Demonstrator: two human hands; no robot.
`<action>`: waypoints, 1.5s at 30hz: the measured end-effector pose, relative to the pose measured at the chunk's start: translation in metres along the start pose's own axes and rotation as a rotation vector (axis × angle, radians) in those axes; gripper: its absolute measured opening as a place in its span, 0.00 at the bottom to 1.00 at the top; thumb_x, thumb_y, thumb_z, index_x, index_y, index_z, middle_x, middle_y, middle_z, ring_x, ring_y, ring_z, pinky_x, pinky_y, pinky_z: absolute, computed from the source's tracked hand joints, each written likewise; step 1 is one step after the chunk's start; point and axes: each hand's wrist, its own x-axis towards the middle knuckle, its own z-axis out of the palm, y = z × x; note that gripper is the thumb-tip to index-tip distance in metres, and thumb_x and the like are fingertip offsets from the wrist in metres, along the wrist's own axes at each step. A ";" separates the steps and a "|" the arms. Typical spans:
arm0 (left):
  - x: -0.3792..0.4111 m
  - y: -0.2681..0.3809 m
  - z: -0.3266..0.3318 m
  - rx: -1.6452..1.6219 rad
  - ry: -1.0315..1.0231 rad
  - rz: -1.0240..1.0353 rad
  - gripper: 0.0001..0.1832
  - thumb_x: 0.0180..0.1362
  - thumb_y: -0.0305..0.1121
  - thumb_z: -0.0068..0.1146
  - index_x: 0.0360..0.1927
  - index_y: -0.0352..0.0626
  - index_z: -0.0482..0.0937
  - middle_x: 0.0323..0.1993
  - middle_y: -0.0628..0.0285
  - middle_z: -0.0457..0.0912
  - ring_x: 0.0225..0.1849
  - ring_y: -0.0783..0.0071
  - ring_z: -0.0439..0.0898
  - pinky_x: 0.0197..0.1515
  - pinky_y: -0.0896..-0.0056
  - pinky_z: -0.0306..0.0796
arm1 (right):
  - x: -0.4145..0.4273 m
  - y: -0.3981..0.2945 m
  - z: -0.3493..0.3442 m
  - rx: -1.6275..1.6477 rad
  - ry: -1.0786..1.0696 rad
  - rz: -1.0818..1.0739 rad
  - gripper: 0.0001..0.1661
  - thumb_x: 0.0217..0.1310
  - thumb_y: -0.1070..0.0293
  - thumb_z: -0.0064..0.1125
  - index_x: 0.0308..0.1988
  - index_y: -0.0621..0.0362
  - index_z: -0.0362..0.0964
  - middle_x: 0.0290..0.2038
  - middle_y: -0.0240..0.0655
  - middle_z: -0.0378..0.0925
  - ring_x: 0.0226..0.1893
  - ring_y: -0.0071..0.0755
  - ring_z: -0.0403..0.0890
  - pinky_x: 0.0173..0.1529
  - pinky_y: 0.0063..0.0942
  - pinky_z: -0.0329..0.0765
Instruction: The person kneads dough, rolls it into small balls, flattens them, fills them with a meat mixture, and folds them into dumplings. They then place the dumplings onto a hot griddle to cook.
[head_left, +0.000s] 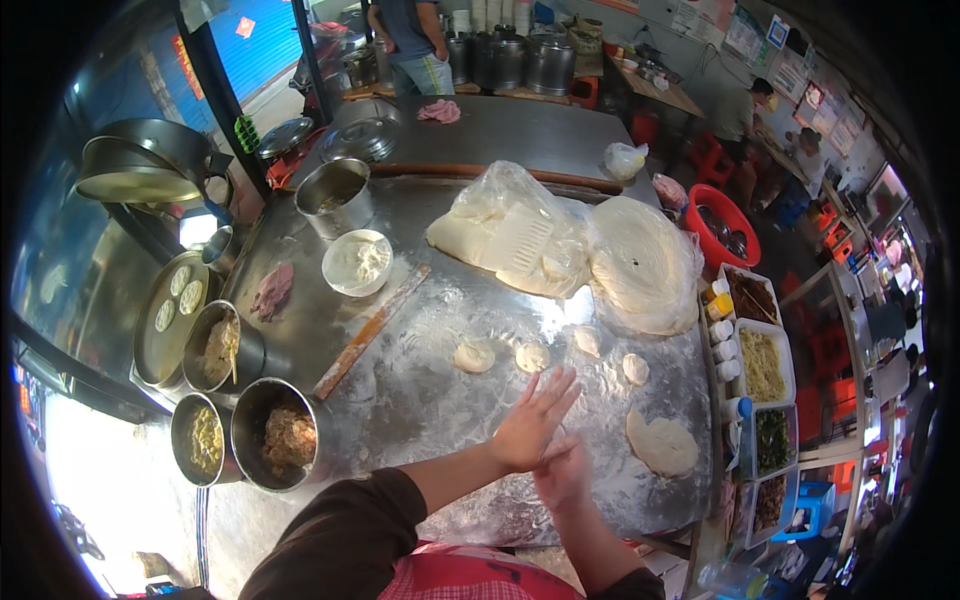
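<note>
My left hand (534, 421) is held over the floured metal worktop (420, 450), its fingers stretched and spread. Against its heel is my right hand (564, 471), blurred, with its fingers partly hidden. Whether dough lies between or under the palms cannot be made out. Just beyond the hands sit several small dough pieces, among them a flattened one (474, 356), a round one (532, 358) and one at the right (636, 369). A larger, flat dough piece (663, 445) lies to the right of my right hand. Two big dough masses, one folded (465, 238) and one rounded (637, 262), rest under clear plastic.
A wooden rolling pin (371, 330) and a flour bowl (358, 262) lie to the left. Filling pots (244, 431) and a round griddle (154, 349) line the left edge. Filling tubs (784, 367) and bottles (724, 351) line the right edge. A person (416, 37) stands beyond the back table.
</note>
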 end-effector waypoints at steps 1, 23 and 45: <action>-0.007 0.002 0.000 -0.051 -0.059 0.048 0.44 0.58 0.54 0.49 0.69 0.31 0.53 0.73 0.42 0.48 0.75 0.47 0.44 0.74 0.51 0.37 | 0.001 -0.002 0.001 0.052 -0.028 0.014 0.48 0.68 0.34 0.25 0.71 0.60 0.40 0.71 0.49 0.48 0.72 0.50 0.49 0.73 0.45 0.49; 0.101 -0.058 0.097 -0.634 0.213 -0.538 0.35 0.59 0.43 0.58 0.64 0.34 0.63 0.66 0.44 0.61 0.70 0.46 0.55 0.70 0.52 0.53 | 0.036 -0.028 -0.105 -0.294 0.259 -0.152 0.45 0.67 0.35 0.35 0.69 0.58 0.52 0.63 0.47 0.64 0.62 0.42 0.66 0.64 0.36 0.64; 0.050 0.016 0.070 0.012 -0.228 -0.003 0.41 0.61 0.46 0.51 0.71 0.36 0.49 0.73 0.46 0.48 0.76 0.49 0.41 0.73 0.41 0.35 | 0.034 -0.023 -0.118 0.941 -0.530 -0.124 0.46 0.70 0.35 0.25 0.69 0.62 0.46 0.69 0.49 0.53 0.68 0.49 0.58 0.70 0.42 0.56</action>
